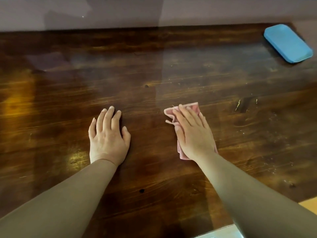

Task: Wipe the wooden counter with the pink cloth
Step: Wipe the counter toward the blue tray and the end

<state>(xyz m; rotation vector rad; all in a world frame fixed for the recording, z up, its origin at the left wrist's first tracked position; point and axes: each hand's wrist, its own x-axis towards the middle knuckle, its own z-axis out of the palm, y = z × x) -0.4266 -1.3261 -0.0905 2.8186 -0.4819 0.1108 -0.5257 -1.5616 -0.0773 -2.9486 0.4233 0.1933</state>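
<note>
- Near the centre of the frame, the right hand (193, 133) presses the pink cloth (192, 108) flat on the bench (154, 74), fingers (181, 112) straight.
- Left hand (108, 134) rests open, holding nothing.
- Cloth seems soft and light; best held under the palm.

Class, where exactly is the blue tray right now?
In the head view, the blue tray lies at the wooden counter's far right corner, by the wall, well beyond the right hand.

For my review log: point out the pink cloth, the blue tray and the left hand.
pink cloth (193, 107), head view, far edge beyond the fingers.
blue tray (288, 43), head view, its flat middle.
left hand (107, 136), head view, back of hand.
</note>
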